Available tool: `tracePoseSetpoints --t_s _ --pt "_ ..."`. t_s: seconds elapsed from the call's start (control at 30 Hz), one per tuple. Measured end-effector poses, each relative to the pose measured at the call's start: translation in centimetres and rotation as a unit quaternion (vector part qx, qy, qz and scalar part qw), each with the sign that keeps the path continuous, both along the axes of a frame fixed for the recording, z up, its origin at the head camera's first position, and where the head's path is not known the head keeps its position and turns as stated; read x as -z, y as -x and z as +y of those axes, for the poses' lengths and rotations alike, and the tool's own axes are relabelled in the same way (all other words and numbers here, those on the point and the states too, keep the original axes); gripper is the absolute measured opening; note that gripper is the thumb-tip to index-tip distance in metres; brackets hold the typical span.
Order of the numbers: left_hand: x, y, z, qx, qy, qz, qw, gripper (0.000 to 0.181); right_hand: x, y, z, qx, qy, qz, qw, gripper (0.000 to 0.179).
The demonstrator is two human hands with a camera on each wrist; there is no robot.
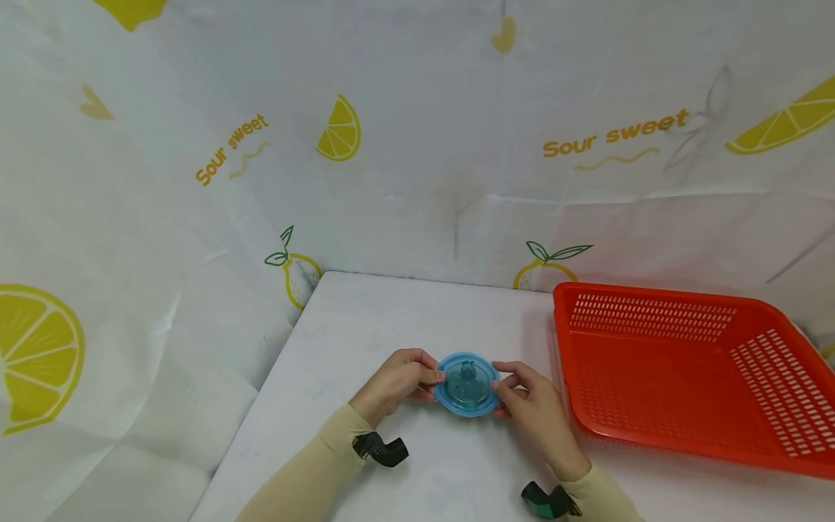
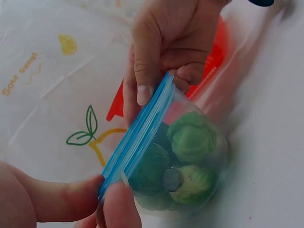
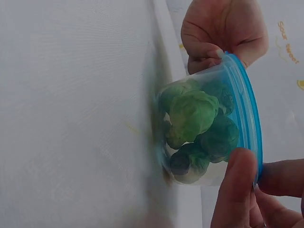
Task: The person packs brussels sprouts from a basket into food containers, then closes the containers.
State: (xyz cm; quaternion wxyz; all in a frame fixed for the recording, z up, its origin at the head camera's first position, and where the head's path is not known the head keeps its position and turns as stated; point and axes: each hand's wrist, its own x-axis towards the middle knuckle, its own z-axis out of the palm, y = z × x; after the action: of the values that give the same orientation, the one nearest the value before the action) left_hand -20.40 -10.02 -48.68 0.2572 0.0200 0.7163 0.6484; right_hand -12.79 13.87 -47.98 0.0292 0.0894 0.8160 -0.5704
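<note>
A round, clear plastic container [image 3: 194,133] with a blue lid [image 1: 467,384] holds several green Brussels sprouts [image 2: 192,137]. My left hand [image 1: 406,377] grips the rim at the left side, thumb on top of the lid and fingers under its edge. On the opposite side my right hand [image 1: 531,406] pinches the rim in the same way. In the left wrist view the lid looks seated on the container, its edge between my left thumb and fingers [image 2: 124,202]. The container is upright, at or just above the table; which of these I cannot tell.
A red plastic basket [image 1: 652,370] with slotted sides stands on the white table [image 1: 391,312], right of my right hand. Behind and to the left hangs a white sheet [image 1: 417,181] printed with lemons and lettering.
</note>
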Motion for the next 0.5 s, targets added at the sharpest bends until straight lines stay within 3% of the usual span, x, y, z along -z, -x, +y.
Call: tracePoseSetpoints --t_s 0.23,0.37,0.5 --pt "0.07 0.11 -0.25 -0.006 0.003 0.01 0.9999 0.009 0.29 0.22 -0.25 0.001 0.029 0.021 0.9994 0.037" --pt "0.23 0.3 -0.46 -0.008 0.001 0.013 0.9999 0.01 0.43 0.39 -0.46 0.005 0.015 0.025 0.9996 0.036" --pt "0.25 0.57 -0.7 0.012 0.0 0.01 0.9999 0.013 0.53 0.56 -0.35 0.001 -0.01 0.021 0.9997 0.036"
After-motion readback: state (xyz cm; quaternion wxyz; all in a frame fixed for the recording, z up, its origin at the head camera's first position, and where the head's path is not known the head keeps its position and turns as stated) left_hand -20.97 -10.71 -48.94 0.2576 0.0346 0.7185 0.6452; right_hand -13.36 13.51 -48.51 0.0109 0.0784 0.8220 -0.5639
